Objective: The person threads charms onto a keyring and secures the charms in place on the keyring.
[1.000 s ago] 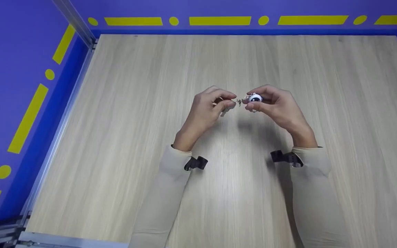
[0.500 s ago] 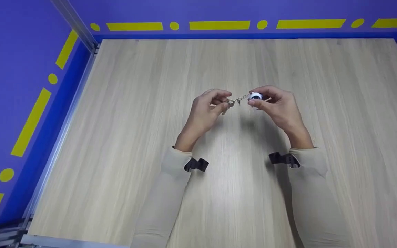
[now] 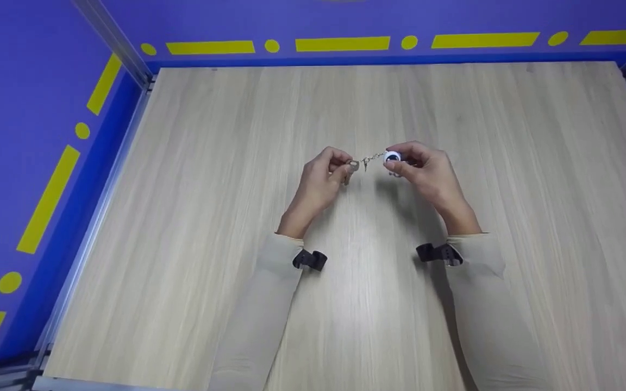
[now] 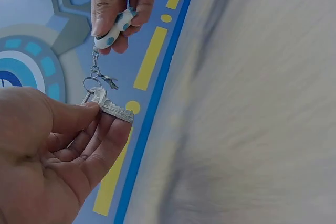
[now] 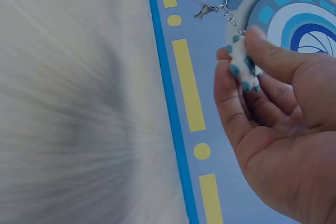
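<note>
My left hand (image 3: pixel 321 176) pinches a silver key (image 4: pixel 111 106) between thumb and fingers; its toothed blade lies over the fingertips in the left wrist view. Through the hole in the key's head passes a split ring (image 4: pixel 91 83), which also carries a small metal clasp (image 5: pixel 205 10). From there a short chain (image 3: pixel 376 156) runs, nearly taut, to a small white figurine (image 5: pixel 242 64) with blue-green spots and a dark face. My right hand (image 3: pixel 427 171) grips this figurine between thumb and fingers. Both hands are raised over the wooden table, a short gap apart.
Below the hands spreads a light wood-grain table (image 3: pixel 210 228). Blue panels (image 3: pixel 30 81) with yellow dashes and dots stand along its back and left, joined by a metal frame (image 3: pixel 112 43). Black camera straps (image 3: pixel 310 259) circle both wrists.
My hands have drawn slightly toward the left, and the left fingers have shifted so more of the key's head shows. More chain is visible, stretched between the hands.
</note>
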A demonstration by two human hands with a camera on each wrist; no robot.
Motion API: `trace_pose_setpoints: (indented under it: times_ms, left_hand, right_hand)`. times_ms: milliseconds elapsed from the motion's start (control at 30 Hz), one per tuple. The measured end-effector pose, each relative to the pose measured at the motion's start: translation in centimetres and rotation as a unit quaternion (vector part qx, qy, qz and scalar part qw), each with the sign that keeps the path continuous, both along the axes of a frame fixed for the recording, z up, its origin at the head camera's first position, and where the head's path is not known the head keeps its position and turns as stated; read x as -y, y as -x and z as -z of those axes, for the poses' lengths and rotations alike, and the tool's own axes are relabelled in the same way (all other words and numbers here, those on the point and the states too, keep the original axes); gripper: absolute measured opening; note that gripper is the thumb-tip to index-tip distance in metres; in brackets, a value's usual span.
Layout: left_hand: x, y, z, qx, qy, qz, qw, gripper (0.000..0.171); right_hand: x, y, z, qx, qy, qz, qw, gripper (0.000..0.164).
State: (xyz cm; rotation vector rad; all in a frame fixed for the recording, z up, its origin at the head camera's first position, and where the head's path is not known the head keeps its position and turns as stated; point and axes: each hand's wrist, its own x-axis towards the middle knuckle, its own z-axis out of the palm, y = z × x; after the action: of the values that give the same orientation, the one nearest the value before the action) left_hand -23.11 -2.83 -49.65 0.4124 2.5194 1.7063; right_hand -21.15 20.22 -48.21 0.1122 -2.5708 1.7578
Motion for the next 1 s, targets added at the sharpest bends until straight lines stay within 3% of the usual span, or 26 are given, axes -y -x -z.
trace_pose_setpoints:
  times_ms: [233,333,800,1000]
  left_hand:
    - [-0.1,0.5,1.3,0.004,-0.016,-0.031,0.9994,0.017]
    - [-0.2,0.6,1.7,-0.003,-0.001,-0.045,0.999,0.018]
    - [-0.3,0.8,2.5,0.027,0.04,-0.051,0.9975,0.022]
    - [-0.7,0.7,2.7,0.002,0.066,-0.054,0.9964,0.023]
  right_hand:
    - [0.1,0.4,1.0,0.048,-0.021,-0.011,0.999,0.031]
    - [0.3,0.5,1.5,0.065,-0.018,-0.016,0.998,0.03]
    - [0.6,0.9,3.0,0.102,-0.041,-0.023,0.994,0.031]
    - [0.4,0.9,3.2,0.106,-0.05,-0.018,0.993,0.029]
